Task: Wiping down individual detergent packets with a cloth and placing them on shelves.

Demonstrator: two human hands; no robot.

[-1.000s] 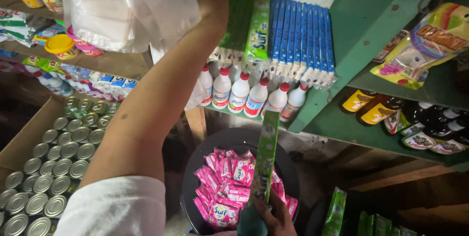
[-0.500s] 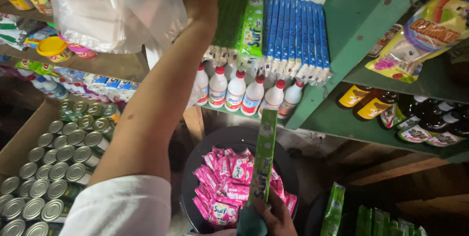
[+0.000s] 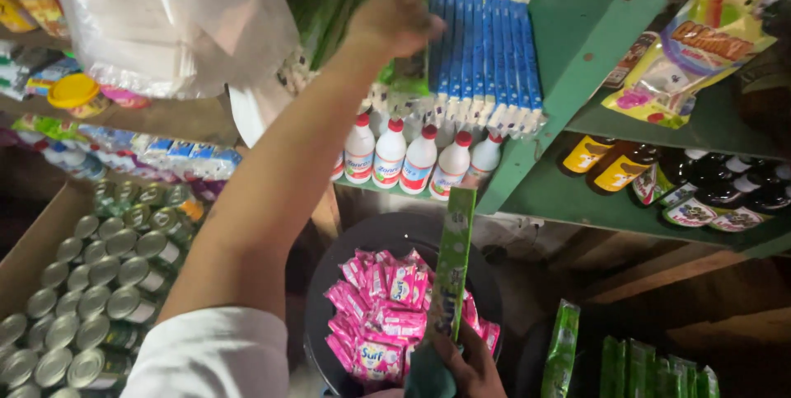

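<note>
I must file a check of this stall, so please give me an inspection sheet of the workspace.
Surface: green shelf, fully stocked.
Job's things: green sachet strips hanging beside blue strips; one green strip held upright.
Clutter: white red-capped bottles, black basin of pink sachets, tin cans, dark bottles, white plastic bag.
Hands: left hand on the hanging green strips; right hand grips the upright strip.
Cables: nothing seen.
Surroundings: dim, crowded shelves.
</note>
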